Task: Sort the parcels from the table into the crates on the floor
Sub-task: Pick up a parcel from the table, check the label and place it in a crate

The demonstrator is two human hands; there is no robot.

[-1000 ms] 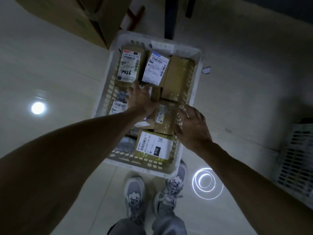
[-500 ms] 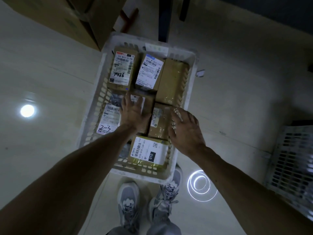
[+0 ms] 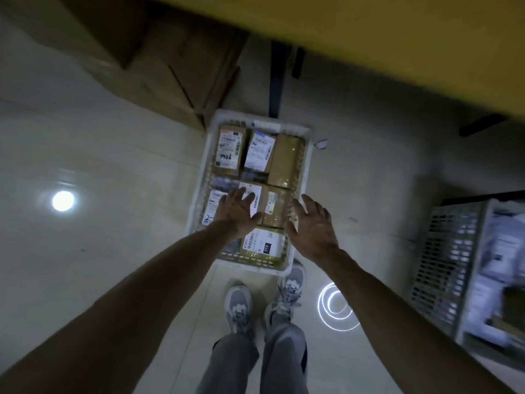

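A white slotted crate [image 3: 303, 155] stands on the floor in front of my feet, packed with several brown parcels bearing white labels. One parcel marked 010 [image 3: 262, 245] lies at its near end. A labelled parcel [image 3: 255, 199] sits in the crate's middle. My left hand [image 3: 237, 213] hovers over that middle parcel with fingers spread, holding nothing. My right hand [image 3: 312, 223] is spread above the crate's right rim, also holding nothing.
The yellow table edge [image 3: 397, 52] spans the top, with dark legs [image 3: 275, 81] behind the crate. Large cardboard boxes [image 3: 159, 66] stand at the upper left. A second slotted crate [image 3: 454, 265] holding parcels sits on the floor at the right. My shoes [image 3: 264, 300] touch the crate's near end.
Both hands have lifted off the parcels and away from the crate. My head has risen, so the crate looks smaller and the table edge has come into view.
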